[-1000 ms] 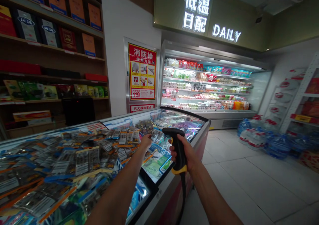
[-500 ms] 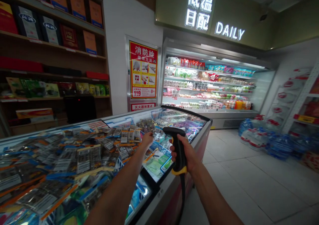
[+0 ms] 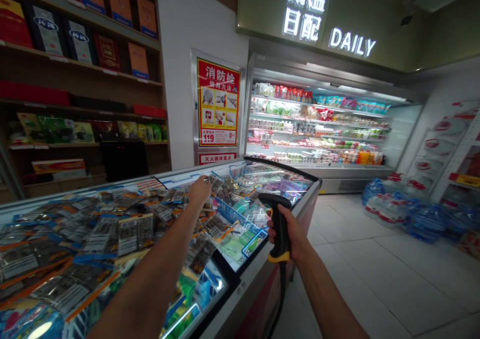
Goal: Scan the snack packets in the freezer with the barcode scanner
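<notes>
In the head view, the right hand (image 3: pixel 290 228) wraps around one black-and-yellow scanner (image 3: pixel 279 236) near the freezer's (image 3: pixel 306 204) right edge, its long handle upright, its head pointing left. The left hand (image 3: pixel 200 191) curls its fingers among overlapping packets (image 3: pixel 128 237), too many to count; its grip is unclear.

Close behind the left hand (image 3: pixel 199 191) and right hand (image 3: pixel 288 231), the head camera looks forward and down, edges seemingly blurred.
</notes>
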`<action>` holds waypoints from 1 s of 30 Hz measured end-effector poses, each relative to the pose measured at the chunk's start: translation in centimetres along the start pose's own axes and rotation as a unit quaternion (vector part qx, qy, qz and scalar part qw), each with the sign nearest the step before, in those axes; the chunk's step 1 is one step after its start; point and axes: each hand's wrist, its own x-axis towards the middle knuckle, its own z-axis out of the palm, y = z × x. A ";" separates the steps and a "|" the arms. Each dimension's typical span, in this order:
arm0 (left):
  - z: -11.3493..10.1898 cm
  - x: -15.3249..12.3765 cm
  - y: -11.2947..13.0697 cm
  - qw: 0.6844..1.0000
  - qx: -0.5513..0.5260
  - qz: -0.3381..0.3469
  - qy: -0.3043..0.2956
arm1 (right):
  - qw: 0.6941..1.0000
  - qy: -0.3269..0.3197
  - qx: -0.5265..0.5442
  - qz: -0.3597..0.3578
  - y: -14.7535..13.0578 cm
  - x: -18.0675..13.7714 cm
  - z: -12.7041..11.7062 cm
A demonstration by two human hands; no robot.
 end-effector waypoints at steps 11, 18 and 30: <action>-1.5 -0.6 -1.7 0.975 0.153 0.058 0.151 | 0.998 0.036 0.023 -0.047 -0.2 1.4 -1.4; 9.1 -1.1 4.8 0.970 0.099 0.207 -0.082 | 0.996 0.075 -0.011 -0.047 -0.2 2.3 -3.0; 12.1 -2.5 4.7 0.940 0.156 0.243 -0.183 | 0.994 0.098 -0.019 -0.039 -0.2 3.1 -3.8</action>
